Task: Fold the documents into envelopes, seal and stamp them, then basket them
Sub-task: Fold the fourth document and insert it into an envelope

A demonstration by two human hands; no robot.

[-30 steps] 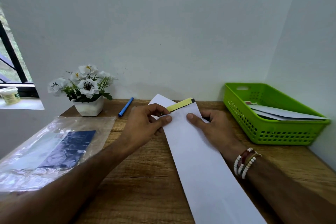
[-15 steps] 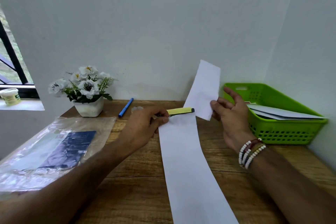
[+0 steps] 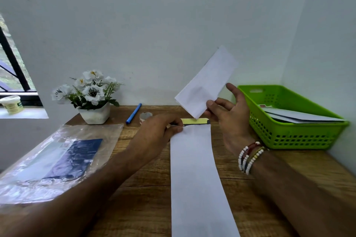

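A long white folded document point(image 3: 196, 175) lies lengthwise on the wooden desk point(image 3: 146, 198), running from the middle toward me. My left hand point(image 3: 159, 132) rests at its far left corner, fingers curled round the near end of a yellow glue stick point(image 3: 195, 121) lying just beyond the paper. My right hand point(image 3: 229, 115) pinches the lower corner of a white envelope point(image 3: 208, 84) and holds it up, tilted, above the desk. A green plastic basket point(image 3: 300, 136) at the right holds a few white envelopes point(image 3: 296, 117).
A white pot of artificial flowers point(image 3: 92, 100) stands at the back left. A blue pen point(image 3: 133, 113) and a small tape roll point(image 3: 145, 116) lie behind my left hand. A clear plastic bag with a dark booklet point(image 3: 57, 158) covers the desk's left side. Walls close in behind and right.
My right hand lifted the envelope off the document and raised it, swinging it up and right. My left hand stayed at the document's corner with the glue stick.
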